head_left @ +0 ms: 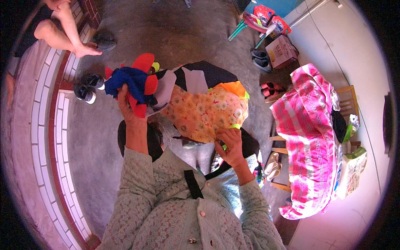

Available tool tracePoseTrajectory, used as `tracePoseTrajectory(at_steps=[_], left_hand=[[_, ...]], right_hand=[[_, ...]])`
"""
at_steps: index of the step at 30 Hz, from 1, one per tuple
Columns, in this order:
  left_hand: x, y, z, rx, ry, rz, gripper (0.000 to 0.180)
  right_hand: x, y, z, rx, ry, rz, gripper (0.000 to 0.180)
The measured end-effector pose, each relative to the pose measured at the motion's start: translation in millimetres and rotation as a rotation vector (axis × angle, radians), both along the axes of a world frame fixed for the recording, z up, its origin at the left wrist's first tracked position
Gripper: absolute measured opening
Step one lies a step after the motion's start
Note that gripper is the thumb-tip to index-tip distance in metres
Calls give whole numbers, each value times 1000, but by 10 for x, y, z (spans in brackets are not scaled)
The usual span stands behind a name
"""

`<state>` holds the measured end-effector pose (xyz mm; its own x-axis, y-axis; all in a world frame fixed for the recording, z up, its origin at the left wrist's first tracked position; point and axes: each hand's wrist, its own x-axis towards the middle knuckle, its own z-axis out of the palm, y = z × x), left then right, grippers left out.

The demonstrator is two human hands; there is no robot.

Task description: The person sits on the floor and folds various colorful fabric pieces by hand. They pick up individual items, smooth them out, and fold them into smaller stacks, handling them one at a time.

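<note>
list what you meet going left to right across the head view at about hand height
white tiled ledge → small dark shoes → left hand gripping blue and red cloth → orange floral cloth → right hand → pink checked blanket

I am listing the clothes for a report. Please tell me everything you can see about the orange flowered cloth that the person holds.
The orange flowered cloth looks like soft, thin fabric printed with pale daisies, with a plain orange part and green trim along its edges. It hangs crumpled in the air, above the grey floor. The right hand grips its lower edge; the left hand holds the blue and red cloth beside it.
</note>
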<state>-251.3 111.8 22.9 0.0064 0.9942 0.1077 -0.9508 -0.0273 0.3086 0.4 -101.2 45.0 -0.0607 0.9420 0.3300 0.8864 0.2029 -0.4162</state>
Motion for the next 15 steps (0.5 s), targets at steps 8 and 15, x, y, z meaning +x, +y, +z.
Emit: tracePoseTrajectory(at_steps=[8,15], left_hand=[[41,4,66,47,53,17,60],[106,-16,100,-53,116,111,52]], right_hand=[[170,-36,-137,67,169,-41,15],[553,219,-111,94,234,-300,13]])
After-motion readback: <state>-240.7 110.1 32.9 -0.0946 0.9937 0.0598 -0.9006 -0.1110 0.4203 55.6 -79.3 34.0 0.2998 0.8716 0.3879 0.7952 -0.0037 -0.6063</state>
